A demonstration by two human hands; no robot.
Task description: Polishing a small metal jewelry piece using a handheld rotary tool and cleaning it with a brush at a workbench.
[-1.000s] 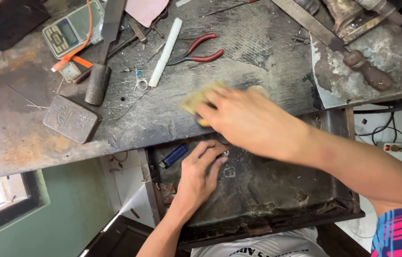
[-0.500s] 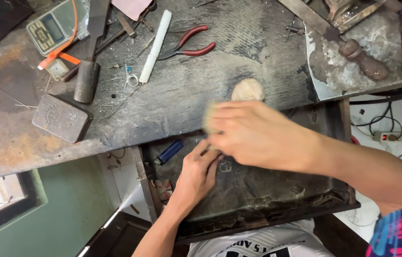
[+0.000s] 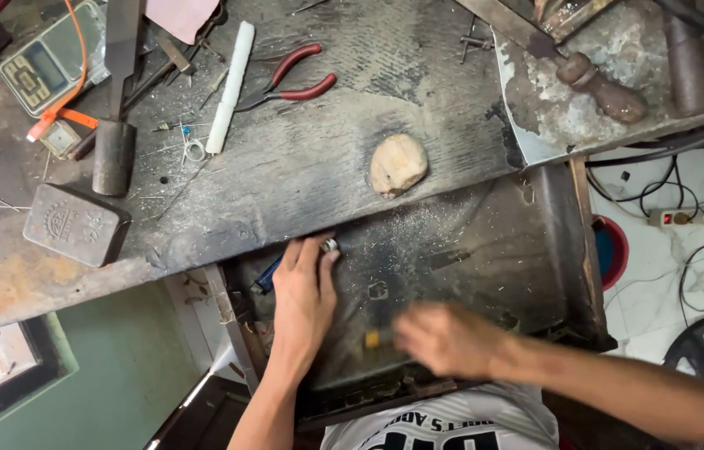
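I look down on a dark, scorched workbench (image 3: 302, 179) scattered with tools, with a pulled-out metal tray (image 3: 485, 250) below its near edge, its floor dusted with pale filings; green wall and a bright window sit at the near left, and white floor tiles with a power strip (image 3: 679, 218) and cables lie to the right. My left hand (image 3: 304, 293) lies on the left of the tray with its fingertips pinched narrowly on a small silvery ring (image 3: 331, 245) held against the bench's near edge. My right hand (image 3: 444, 337) is blurred over the near middle of the tray, closed around something yellowish at its left side (too smeared to name), so I cannot tell its grip exactly. A second ago that right hand was up on the bench covering the pale rounded lump (image 3: 398, 163); now the lump lies bare, well apart from it, while the left hand has barely shifted. Counted: one pair of red-handled pliers (image 3: 289, 82), one white stick (image 3: 229, 86), one pocket scale (image 3: 45, 69), one grey metal block (image 3: 74, 224), one dark cylinder (image 3: 113, 157), two hands.
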